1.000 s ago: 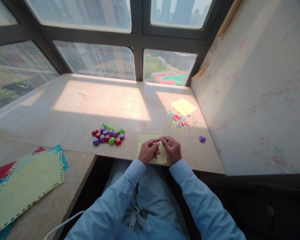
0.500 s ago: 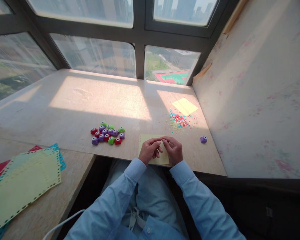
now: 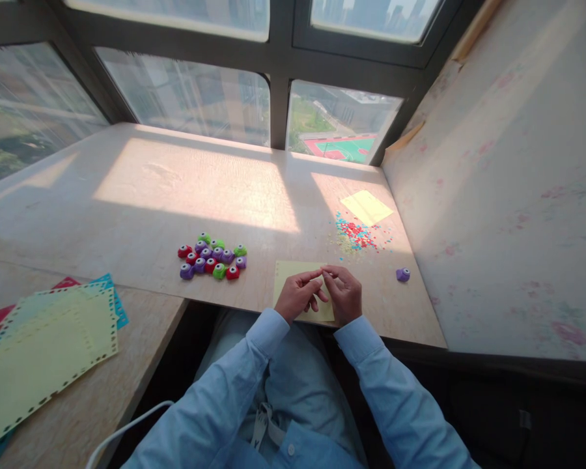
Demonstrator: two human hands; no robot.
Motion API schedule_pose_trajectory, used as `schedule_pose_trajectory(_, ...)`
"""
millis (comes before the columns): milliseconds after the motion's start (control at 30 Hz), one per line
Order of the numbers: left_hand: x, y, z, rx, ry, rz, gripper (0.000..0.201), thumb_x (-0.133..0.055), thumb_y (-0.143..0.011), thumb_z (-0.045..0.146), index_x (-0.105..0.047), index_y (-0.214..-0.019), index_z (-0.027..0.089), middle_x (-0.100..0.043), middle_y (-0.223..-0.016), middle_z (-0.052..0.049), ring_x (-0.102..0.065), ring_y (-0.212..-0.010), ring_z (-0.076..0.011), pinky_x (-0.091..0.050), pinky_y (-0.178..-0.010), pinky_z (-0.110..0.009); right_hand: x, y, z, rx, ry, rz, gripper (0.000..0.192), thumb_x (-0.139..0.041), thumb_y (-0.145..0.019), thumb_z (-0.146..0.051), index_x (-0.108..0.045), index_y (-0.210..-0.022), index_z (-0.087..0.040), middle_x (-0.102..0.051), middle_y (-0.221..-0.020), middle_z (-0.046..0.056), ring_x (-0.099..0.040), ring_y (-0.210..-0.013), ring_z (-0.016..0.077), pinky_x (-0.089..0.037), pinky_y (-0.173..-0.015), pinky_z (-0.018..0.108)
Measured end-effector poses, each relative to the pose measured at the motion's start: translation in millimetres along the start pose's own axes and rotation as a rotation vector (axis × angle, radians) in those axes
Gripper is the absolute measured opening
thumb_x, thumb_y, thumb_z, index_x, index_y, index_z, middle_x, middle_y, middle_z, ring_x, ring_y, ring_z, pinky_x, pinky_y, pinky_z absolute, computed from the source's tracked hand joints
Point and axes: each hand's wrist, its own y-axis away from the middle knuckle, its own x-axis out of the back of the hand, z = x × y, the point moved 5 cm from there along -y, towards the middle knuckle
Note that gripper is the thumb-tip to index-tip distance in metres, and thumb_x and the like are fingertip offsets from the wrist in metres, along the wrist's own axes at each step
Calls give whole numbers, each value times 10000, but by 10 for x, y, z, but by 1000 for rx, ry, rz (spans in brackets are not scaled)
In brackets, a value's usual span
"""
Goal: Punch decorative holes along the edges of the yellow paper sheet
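Note:
My left hand [image 3: 300, 296] and my right hand [image 3: 344, 294] meet over a pale yellow sheet of paper [image 3: 284, 271] at the table's front edge. Small holes run along the sheet's left side. The thumb and index finger of each hand are pinched, and the fingertips touch or nearly touch. Whatever lies between them is too small to make out. The other fingers of my left hand curl loosely. To the left sits a group of small craft punches [image 3: 211, 266] in purple, red and green; a single purple punch [image 3: 403, 275] stands apart on the right.
Red, blue and yellow paper bits [image 3: 355, 236] lie scattered beyond my right hand, beside another yellow sheet [image 3: 367, 207]. On the left surface are stacked coloured sheets [image 3: 53, 352] with punched edges. A floral wall [image 3: 508, 195] bounds the right, windows the back. A white cable [image 3: 127, 426] hangs lower left.
The view has shifted slightly, so the scene sits a little differently in the picture. Both hands stay pinched together over the sheet, with only small finger movement.

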Motion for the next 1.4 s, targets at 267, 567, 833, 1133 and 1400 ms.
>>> schedule_pose_trajectory(267, -23, 17, -2, -1, 4, -15, 559, -668, -814, 363, -612, -1306, 103, -692, -613, -27, -545, -374, -76, -326, -336, -156, -2, 25, 45, -66, 3, 15, 160, -624, -873, -350, -711, -869, -215, -721, -852, 53, -664, -771, 201, -554, -738, 359)
schedule_pose_trajectory(567, -111, 64, 20, -59, -93, -69, 588, -626, -838, 301, -532, -1397, 146, -694, -610, -10, -526, -371, -69, -392, -381, -167, -17, 42, 129, -204, -83, 15, 231, -627, -866, -411, -712, -885, -197, -759, -960, 86, -689, -792, 206, -559, -724, 344)
schedule_pose_trajectory(833, -208, 70, -5, -78, -132, -78, 676, -580, -846, 266, -401, -1481, 116, -686, -603, 2, -500, -368, -70, -454, -411, -192, -31, 34, 170, -290, -230, -3, 267, -645, -859, -448, -717, -902, -194, -769, -1003, 100, -723, -878, 235, -573, -738, 349)
schedule_pose_trajectory(1133, -194, 41, 34, -14, -16, -90, 700, -615, -822, 305, -421, -1473, 135, -710, -636, -23, -554, -370, -87, -345, -342, -162, -23, 26, 142, -312, -311, 6, 263, -658, -858, -435, -743, -947, -202, -760, -1061, 97, -711, -957, 244, -552, -870, 399)
schedule_pose_trajectory(1400, -190, 13, 21, 23, 181, -102, 728, -672, -771, 363, -475, -1436, 142, -710, -653, -13, -564, -392, -77, -344, -354, -155, -42, 41, 128, -375, -438, 10, 258, -712, -814, -412, -751, -967, -209, -752, -1097, 92, -706, -986, 257, -550, -882, 419)
